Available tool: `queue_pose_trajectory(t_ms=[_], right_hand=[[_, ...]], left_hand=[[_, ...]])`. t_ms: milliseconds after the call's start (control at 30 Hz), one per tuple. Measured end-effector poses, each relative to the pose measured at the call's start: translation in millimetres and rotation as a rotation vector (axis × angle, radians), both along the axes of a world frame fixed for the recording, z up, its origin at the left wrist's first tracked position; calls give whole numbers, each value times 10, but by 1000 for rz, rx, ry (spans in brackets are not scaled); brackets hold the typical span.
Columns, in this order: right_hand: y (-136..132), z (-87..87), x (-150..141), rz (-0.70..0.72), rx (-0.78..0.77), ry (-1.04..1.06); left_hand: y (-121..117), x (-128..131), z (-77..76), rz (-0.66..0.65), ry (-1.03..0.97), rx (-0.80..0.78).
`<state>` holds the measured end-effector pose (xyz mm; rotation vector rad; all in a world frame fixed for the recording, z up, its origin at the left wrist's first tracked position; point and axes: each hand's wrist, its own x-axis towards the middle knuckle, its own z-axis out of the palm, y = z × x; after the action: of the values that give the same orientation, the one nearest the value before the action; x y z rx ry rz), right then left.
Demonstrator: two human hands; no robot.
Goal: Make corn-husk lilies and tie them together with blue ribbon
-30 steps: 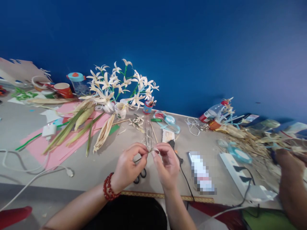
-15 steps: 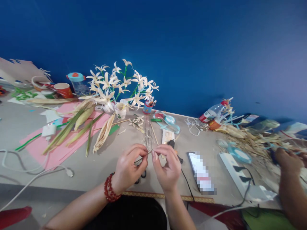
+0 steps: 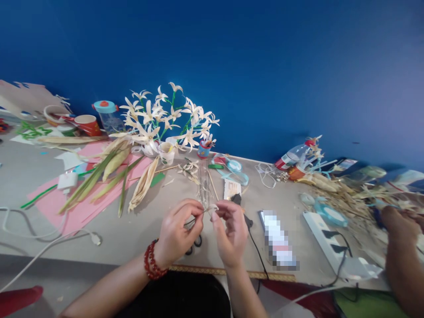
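Note:
Over the table's front middle, my left hand (image 3: 182, 227), with a red bead bracelet at the wrist, is closed in a pinch on a thin, dark wire-like stem (image 3: 189, 222). The stem runs through its fingertips towards my right hand (image 3: 232, 232). Thumb and forefinger of the right hand are bent around the stem's far end, where a small pale strip (image 3: 211, 206) curves between the hands; what it is made of is hard to tell. Partly hidden under my left hand are dark scissor handles (image 3: 198, 241). Long thin wires (image 3: 204, 181) lie just beyond my fingertips.
White husk flowers (image 3: 174, 114) stand at the back. Corn husks (image 3: 112, 165) and pink paper (image 3: 49, 205) lie left. Right are a corded black tool (image 3: 236, 199), a phone (image 3: 280, 240), a power strip (image 3: 326, 236) and another person's hand (image 3: 397, 221) beside dry husks.
My right thumb and forefinger have shifted and parted slightly, and the pale strip shows more between the hands. My left hand keeps its place. The other person's hand moved a little.

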<state>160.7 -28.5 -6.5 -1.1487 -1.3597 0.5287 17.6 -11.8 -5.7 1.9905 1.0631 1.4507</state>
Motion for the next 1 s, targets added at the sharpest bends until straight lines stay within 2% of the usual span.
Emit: queue_pose_trajectory(t_ms=[200,1000], right_hand=[[-15,-113,-54,2,-41,38],[46,-130,-66,4,-38,31]], left_hand=[[12,4,-37,22,-13,46],[32,28,-45,-3,-56,-10]])
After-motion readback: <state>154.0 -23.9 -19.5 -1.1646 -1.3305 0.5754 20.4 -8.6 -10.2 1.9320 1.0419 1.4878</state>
